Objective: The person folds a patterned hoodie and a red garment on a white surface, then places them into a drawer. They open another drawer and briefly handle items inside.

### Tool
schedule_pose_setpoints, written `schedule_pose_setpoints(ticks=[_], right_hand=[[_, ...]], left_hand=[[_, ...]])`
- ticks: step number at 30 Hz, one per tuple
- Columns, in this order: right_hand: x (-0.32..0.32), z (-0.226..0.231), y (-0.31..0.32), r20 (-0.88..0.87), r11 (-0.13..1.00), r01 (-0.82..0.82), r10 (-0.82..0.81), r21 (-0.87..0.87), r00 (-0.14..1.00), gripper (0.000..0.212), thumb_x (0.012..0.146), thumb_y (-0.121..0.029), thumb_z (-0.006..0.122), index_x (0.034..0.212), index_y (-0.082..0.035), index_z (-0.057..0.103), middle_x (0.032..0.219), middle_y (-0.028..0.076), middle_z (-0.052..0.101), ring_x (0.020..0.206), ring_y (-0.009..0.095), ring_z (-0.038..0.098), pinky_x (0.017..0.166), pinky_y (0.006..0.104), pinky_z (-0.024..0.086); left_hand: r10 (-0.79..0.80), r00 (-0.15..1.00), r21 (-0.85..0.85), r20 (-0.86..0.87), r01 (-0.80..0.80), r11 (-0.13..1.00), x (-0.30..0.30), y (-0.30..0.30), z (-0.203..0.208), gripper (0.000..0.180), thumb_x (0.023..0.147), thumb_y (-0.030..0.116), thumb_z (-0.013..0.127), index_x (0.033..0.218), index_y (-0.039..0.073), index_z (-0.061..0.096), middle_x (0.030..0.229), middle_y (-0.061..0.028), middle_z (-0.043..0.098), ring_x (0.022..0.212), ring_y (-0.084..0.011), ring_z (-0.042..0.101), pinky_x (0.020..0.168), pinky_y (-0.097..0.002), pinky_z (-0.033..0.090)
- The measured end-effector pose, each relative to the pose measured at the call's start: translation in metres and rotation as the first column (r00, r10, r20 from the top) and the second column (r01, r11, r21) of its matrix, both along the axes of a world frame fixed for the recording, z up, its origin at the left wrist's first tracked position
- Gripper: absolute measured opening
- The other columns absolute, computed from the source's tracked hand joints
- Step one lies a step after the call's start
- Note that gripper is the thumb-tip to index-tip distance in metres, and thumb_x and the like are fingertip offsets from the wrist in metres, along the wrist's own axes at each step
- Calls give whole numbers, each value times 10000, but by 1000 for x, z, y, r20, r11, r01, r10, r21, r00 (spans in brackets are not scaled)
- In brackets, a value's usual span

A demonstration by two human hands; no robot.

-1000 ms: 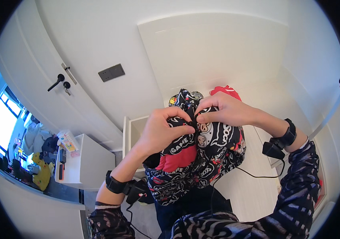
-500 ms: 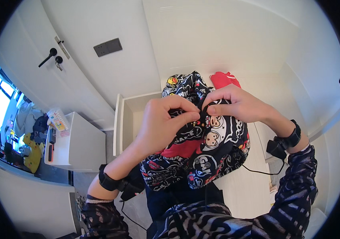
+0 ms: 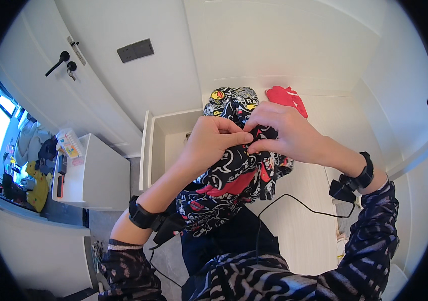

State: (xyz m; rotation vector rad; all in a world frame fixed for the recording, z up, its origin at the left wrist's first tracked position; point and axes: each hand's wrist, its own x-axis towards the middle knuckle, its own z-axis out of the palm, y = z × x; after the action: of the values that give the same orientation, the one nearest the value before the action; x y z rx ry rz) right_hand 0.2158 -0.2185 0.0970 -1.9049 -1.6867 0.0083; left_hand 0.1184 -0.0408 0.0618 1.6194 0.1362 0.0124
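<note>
A black printed jacket (image 3: 211, 210) with white, red and yellow cartoon patterns lies bunched up in front of me. Its red lining (image 3: 232, 184) shows through a gap in the middle. My left hand (image 3: 206, 143) pinches the jacket's edge between thumb and forefinger. Close beside it, my right hand (image 3: 294, 133) is closed in a pinch on the same stretch of edge. Between the fingertips, the exact bit of fabric or fastener is too small to make out. Both wrists wear black straps with cables.
A folded red cloth (image 3: 287, 99) rests against the back panel. To the left, an open drawer (image 3: 146, 150) sticks out near a white cabinet (image 3: 103, 173) holding a wipes pack. A white door (image 3: 93, 95) with a black handle stands behind. One black cable (image 3: 299, 203) crosses the pale surface.
My right hand has shifted slightly left and up along the edge. The jacket's right part has been lifted and gathered inward, uncovering more of the pale surface and cable.
</note>
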Motion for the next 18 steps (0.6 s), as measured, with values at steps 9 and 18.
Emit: schedule_pose_setpoints(ticks=[9, 18], right_hand=[[3, -35, -3, 69, 998, 23, -19, -50, 997, 149, 686, -128, 721, 743, -60, 601, 729, 57, 557, 706, 255, 578, 599, 364, 455], [20, -53, -2, 607, 934, -329, 182, 139, 773, 129, 617, -123, 619, 691, -38, 556, 726, 66, 497, 768, 230, 537, 693, 335, 444]], left_hand=[[-166, 976, 265, 139, 125, 956, 5, -5, -19, 199, 722, 103, 731, 871, -18, 680, 814, -90, 678, 741, -131, 618, 685, -273, 480], [-226, 971, 663, 77, 120, 739, 21, -4, -20, 253, 675, 137, 725, 876, -10, 680, 732, -177, 641, 699, -310, 614, 663, -370, 480]])
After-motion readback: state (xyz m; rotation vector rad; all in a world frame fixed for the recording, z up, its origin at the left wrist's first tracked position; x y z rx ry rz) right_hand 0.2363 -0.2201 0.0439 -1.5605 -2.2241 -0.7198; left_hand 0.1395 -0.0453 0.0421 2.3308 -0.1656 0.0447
